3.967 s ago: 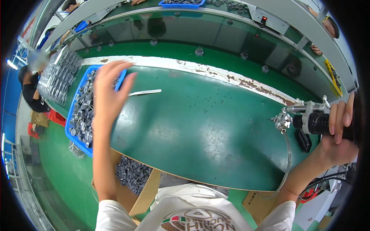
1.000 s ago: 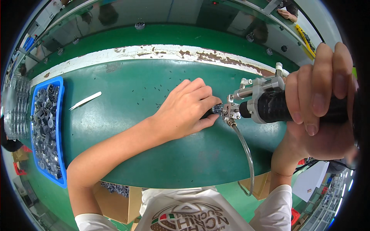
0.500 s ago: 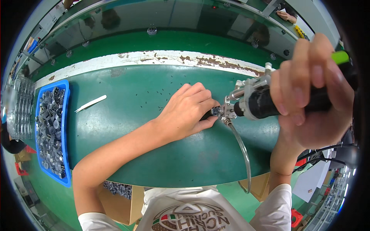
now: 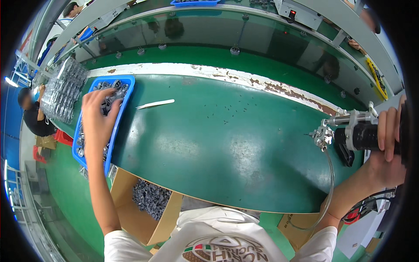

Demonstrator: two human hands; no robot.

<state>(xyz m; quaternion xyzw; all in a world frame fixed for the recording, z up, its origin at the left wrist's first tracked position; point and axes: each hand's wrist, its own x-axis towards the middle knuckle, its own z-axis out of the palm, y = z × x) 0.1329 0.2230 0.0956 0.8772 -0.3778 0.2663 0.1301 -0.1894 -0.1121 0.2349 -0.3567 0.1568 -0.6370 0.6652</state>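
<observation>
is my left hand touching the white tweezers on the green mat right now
Apart. In the head view the left hand reaches into the blue tray of small parts, and bare green mat shows between it and the white tweezers.

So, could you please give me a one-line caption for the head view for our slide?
Left hand reaches into a blue tray of small metal parts while right hand holds a powered screwdriver above the green bench.

White tweezers [image 4: 156,104] lie on the green tabletop [image 4: 227,139]; a cardboard box [image 4: 144,205] of grey parts sits below its edge.
</observation>
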